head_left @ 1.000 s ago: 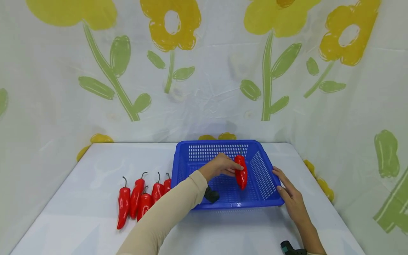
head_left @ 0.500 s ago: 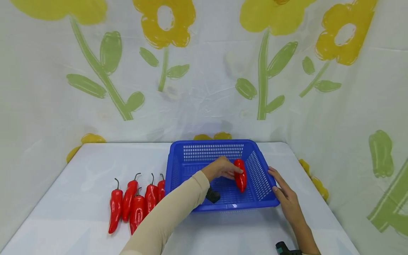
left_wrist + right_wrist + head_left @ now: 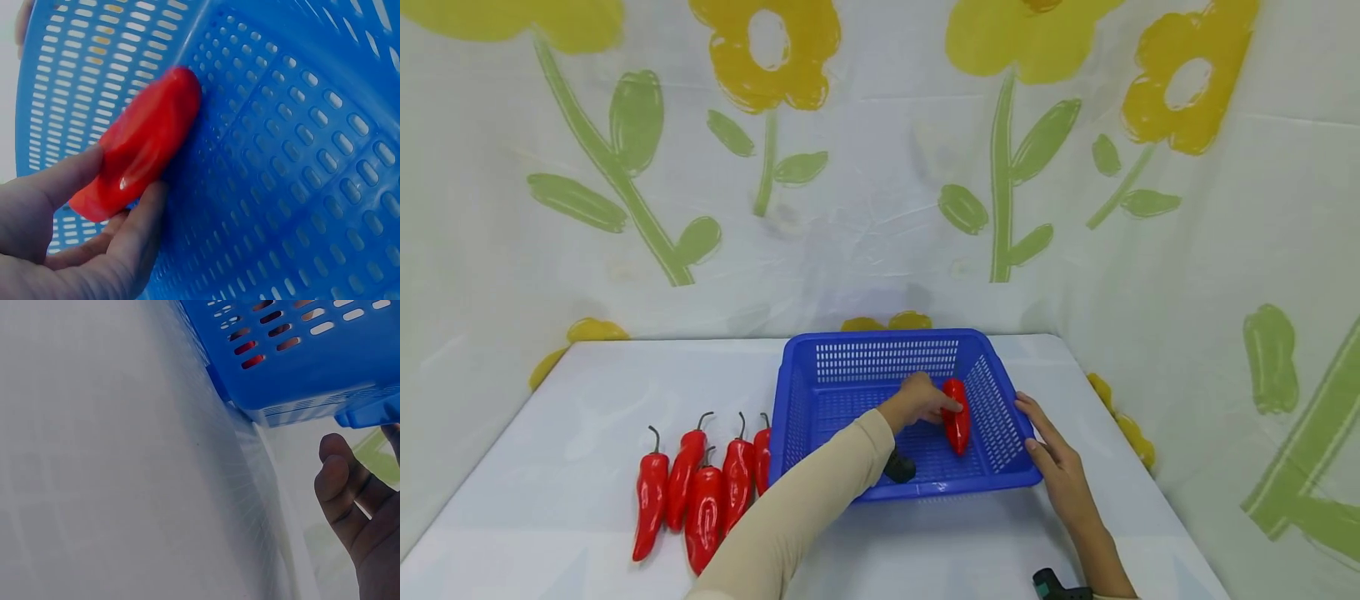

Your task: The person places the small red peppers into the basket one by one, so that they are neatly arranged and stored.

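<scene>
My left hand [image 3: 917,402] reaches into the blue plastic basket [image 3: 880,336] and pinches a red chili pepper [image 3: 957,425] between thumb and fingers. In the left wrist view this pepper [image 3: 147,140] lies slantwise close to the perforated wall and floor. My right hand [image 3: 1060,467] touches the basket's right rim near its front corner, with thumb and index finger extended. Two of its fingers [image 3: 334,478] stand apart from the basket in the right wrist view. Through the slots there, bits of red show.
Several red chili peppers [image 3: 651,500] with dark stems lie on the white table [image 3: 572,400], left of the basket. The left forearm partly covers the group. A flower-print curtain [image 3: 865,242] hangs behind and beside the table.
The pepper and my left hand have gone lower into the basket. My right hand stays at the rim. The whole scene has shifted left in the view.
</scene>
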Demonstrator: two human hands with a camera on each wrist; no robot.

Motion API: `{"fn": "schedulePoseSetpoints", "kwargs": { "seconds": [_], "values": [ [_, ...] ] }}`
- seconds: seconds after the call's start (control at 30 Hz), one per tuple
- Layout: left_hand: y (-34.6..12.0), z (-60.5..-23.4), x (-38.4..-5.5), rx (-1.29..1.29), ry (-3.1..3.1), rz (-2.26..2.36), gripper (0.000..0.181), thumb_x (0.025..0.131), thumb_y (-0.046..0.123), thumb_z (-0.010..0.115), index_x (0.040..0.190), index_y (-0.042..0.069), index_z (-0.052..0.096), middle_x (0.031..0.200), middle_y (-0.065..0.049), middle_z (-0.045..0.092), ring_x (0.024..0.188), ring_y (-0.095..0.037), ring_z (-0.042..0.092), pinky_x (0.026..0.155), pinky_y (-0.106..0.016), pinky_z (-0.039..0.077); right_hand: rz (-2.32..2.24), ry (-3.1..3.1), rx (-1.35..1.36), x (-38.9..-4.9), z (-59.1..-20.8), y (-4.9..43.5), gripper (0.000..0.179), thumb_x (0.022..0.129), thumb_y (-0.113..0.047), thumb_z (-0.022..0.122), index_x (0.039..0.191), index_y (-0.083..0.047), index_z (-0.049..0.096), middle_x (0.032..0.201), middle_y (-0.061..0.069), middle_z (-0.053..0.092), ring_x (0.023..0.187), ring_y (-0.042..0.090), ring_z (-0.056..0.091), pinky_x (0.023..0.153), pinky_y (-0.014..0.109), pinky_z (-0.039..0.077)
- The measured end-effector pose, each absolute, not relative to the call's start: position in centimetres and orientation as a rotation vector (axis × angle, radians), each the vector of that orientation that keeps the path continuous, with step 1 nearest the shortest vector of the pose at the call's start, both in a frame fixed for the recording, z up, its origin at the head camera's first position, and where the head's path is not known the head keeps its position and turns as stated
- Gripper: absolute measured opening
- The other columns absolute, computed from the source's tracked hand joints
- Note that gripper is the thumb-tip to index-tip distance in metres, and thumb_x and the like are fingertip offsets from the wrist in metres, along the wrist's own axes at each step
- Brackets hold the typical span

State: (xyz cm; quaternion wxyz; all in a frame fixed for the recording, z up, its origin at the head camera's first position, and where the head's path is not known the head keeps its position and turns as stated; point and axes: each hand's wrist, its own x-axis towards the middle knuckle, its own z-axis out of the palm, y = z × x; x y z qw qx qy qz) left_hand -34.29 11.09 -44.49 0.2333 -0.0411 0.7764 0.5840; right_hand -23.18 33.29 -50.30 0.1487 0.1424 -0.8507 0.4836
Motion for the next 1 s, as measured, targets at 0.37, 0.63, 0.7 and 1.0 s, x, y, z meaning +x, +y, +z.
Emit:
{"fn": "schedulePoseSetpoints", "kwargs": {
  "seconds": [0.37,0.63,0.7,1.0],
  "values": [
    [11.4,-45.3,-34.7,-0.104,2.287,1.502,0.055,0.079,0.005,0.085,0.120,-0.009,0.052,0.096,-0.019,0.066,0.078,-0.030,0.074,0.072,-0.035,0.061,1.398,-2.435,0.397,-23.0,-50.1,32.9,0.049,0.106,-0.012,0.043,0.155,-0.021,0.039,0.161,-0.001,0.032,0.146,0.009,0.028,0.102,0.019,0.036],
    [11.3,-44.0,-34.8,-0.064,2.417,1.375,0.051,0.086,0.023,0.081,0.119,-0.007,0.057,0.088,-0.015,0.066,0.083,-0.027,0.073,0.079,-0.035,0.060,1.407,-2.434,0.363,-22.6,-49.7,33.0,0.048,0.107,-0.015,0.041,0.154,-0.024,0.040,0.160,-0.006,0.033,0.146,0.008,0.029,0.103,0.017,0.034],
    [11.1,-43.4,-34.9,-0.043,2.446,1.391,0.043,0.088,0.023,0.078,0.114,-0.006,0.061,0.087,-0.013,0.066,0.083,-0.025,0.072,0.082,-0.036,0.059,1.394,-2.435,0.370,-22.6,-49.6,33.0,0.048,0.107,-0.015,0.042,0.154,-0.023,0.040,0.160,-0.005,0.033,0.146,0.007,0.029,0.103,0.017,0.033],
    [8.9,-41.0,-33.6,0.260,2.412,1.618,0.023,0.092,0.022,0.074,0.105,0.004,0.071,0.100,-0.007,0.068,0.095,-0.026,0.068,0.086,-0.038,0.058,1.385,-2.408,0.436,-22.9,-49.9,33.0,0.049,0.106,-0.011,0.041,0.154,-0.019,0.040,0.161,0.000,0.033,0.145,0.005,0.028,0.101,0.018,0.036]
  ]
}}
